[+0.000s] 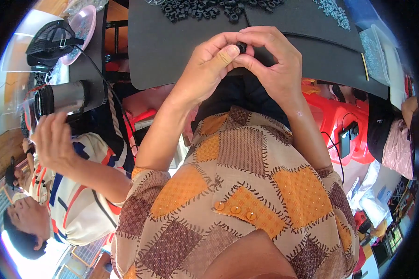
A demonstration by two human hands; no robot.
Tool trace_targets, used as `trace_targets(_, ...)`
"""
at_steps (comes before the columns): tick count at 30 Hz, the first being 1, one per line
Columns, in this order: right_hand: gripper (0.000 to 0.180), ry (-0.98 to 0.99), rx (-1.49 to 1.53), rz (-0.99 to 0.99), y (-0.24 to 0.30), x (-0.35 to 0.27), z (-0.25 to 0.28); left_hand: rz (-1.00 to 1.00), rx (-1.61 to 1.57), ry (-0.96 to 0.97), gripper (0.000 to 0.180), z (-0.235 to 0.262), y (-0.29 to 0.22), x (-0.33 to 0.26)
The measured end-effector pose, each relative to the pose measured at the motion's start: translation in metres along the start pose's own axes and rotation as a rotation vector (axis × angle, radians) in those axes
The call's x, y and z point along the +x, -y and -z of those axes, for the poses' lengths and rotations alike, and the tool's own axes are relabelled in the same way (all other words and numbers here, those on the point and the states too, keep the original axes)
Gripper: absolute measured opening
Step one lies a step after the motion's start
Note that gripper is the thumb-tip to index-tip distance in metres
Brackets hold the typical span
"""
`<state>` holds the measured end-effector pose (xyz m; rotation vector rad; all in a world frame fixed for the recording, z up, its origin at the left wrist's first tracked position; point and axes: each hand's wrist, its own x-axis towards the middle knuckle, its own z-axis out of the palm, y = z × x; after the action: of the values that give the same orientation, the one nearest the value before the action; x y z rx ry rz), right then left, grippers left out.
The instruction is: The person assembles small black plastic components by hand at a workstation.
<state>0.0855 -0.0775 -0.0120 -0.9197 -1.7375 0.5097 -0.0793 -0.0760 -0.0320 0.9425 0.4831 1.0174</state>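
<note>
Above the near edge of the black table (172, 60), my hands meet around a small black ring-shaped part (241, 47). My left hand (207, 63) pinches it between thumb and fingers. From the other side, my right hand (281, 60) closes its thumb and fingertips on the same part. Some of the part is hidden by the fingers, so I cannot make out whether a second piece is joined to it. Beyond my hands, many similar black parts (198, 10) lie loose in a heap along the table's far side.
Small pale blue pieces (333, 14) are spread at the far right, near a clear plastic box (375, 53). On the left are a pink tray (87, 30), a black mesh cap (53, 44), a jar (67, 96) and a co-worker's raised hand (56, 142). A red chair (328, 118) stands right.
</note>
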Motion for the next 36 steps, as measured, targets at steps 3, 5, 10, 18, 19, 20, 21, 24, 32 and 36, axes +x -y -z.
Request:
trace_targets(3, 0.025, 0.086, 0.127, -0.042, -0.005, 0.009, 0.002, 0.084, -0.006, 0.018, 0.032, 0.015, -0.005, 0.003)
trace_targets(5, 0.023, 0.152, 0.248, -0.072, -0.006, 0.015, 0.011, 0.131, 0.005, 0.018, 0.034, 0.02, -0.01, 0.004)
trace_targets(10, 0.028, 0.332, 0.049, 0.02, 0.001, 0.029, 0.021, 0.113, 0.037, 0.086, 0.047, 0.025, -0.02, 0.011)
trace_targets(18, 0.018, 0.346, -0.008, -0.049, -0.001, 0.031, 0.013, 0.099, 0.355, 0.066, 0.049, 0.024, -0.026, 0.015)
trace_targets(19, 0.017, 0.353, 0.007, -0.084, -0.005, 0.031, 0.012, 0.113, 0.339, 0.042, 0.048, 0.022, -0.026, 0.016)
trace_targets(20, 0.016, 0.363, 0.024, -0.115, -0.006, 0.033, 0.01, 0.109, 0.315, 0.035, 0.046, 0.023, -0.025, 0.017)
trace_targets(21, 0.016, 0.362, 0.023, -0.117, -0.003, 0.035, 0.01, 0.11, 0.314, 0.037, 0.046, 0.023, -0.024, 0.018)
trace_targets(24, 0.01, 0.266, 0.105, -0.047, 0.004, 0.039, 0.011, 0.084, 0.276, -0.004, 0.045, 0.022, -0.022, 0.018)
trace_targets(32, 0.018, 0.246, -0.009, -0.01, -0.016, 0.034, 0.0, 0.079, 0.2, -0.051, 0.039, 0.021, -0.022, 0.02)
trace_targets(36, 0.021, 0.355, 0.043, -0.064, -0.01, 0.036, 0.006, 0.126, 0.211, -0.021, 0.038, 0.027, -0.03, 0.02)
